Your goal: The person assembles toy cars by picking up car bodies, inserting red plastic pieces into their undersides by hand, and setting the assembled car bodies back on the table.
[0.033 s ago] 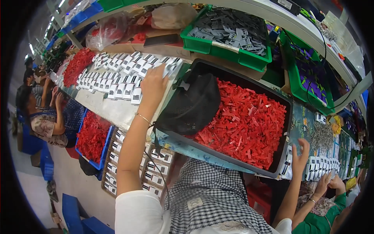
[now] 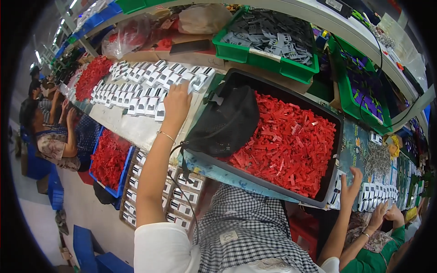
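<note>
My left hand (image 2: 176, 103) is over the light work surface, its fingers spread at the near right end of rows of white plastic housings (image 2: 146, 101) with dark slots. Its fingertips lie close beside a white housing (image 2: 198, 82); whether they touch it is hard to see. My right hand (image 2: 350, 189) hangs beyond the right end of a black tray (image 2: 336, 160), fingers apart, holding nothing. Next to it, along the tray's end, lie a few white housings (image 2: 335, 190). Small red plastic parts (image 2: 289, 145) fill the tray, and a black mesh cap (image 2: 227, 120) covers its left end.
Green bins of grey parts (image 2: 280, 67) and purple parts (image 2: 366, 100) stand behind. A blue crate (image 2: 119, 185) of red parts and a carton of housings (image 2: 183, 207) are low at left. A co-worker's hands (image 2: 384, 214) work at right beside metal pins (image 2: 377, 157).
My left hand has drawn slightly back and left from the housings at the row's end; the housing there, blurred before, is now sharp. My right hand has barely moved.
</note>
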A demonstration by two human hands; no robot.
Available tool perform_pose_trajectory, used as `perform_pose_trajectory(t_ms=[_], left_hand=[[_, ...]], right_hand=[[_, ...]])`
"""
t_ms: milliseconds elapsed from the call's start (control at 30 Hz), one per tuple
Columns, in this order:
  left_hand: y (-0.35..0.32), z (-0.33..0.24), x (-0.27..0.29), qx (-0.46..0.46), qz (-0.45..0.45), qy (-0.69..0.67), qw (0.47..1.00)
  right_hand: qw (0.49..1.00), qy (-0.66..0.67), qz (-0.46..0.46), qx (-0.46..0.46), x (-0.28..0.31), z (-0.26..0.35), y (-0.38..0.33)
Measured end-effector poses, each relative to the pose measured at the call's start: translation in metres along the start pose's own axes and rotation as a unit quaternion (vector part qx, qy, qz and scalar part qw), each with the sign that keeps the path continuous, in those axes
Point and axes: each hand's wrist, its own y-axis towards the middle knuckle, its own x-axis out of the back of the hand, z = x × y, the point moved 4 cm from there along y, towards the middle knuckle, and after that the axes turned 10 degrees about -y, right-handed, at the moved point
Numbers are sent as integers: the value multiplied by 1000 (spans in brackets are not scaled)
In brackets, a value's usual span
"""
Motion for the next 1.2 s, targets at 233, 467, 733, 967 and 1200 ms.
perform_pose_trajectory(t_ms=[233,467,733,967,1200], left_hand=[[-69,22,-44,-43,65,-43,996],[-79,28,-34,-42,81,2,996],[4,-50,30,-80,-39,-200,976],[-13,-290,30,-446,150,-493,732],[-1,-281,-65,-169,153,-617,753]], right_hand=[[999,-2,-20,-49,-25,-14,-82],[987,125,-4,-98,-27,-29,-75],[840,442,65,-307,19,29,-17],[855,449,253,-54,7,138,37],[884,422,200,-12,-25,139,72]])
